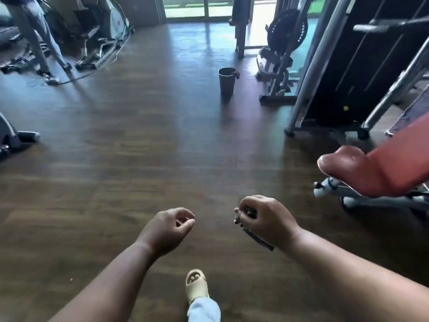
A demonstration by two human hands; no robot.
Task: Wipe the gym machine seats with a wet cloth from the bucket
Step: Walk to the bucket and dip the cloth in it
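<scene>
Right hand (264, 219) grips cloth (257, 237); bucket (227, 81) well ahead.

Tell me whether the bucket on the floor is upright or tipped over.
Upright. The bucket stands on its base on the wooden floor, rim facing up, with a cloth draped over its rim.

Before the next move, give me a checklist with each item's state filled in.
1. Cloth in hand: ok, right hand grips a dark cloth.
2. Left hand free: ok, loosely curled, holds nothing.
3. Bucket in sight: ok, upright on the floor ahead, something draped over its rim.
4. Path to bucket: ok, bare wooden floor.
5. Cloth wet: cannot tell.
6. Red seat within reach: ok, close on the right.
</scene>
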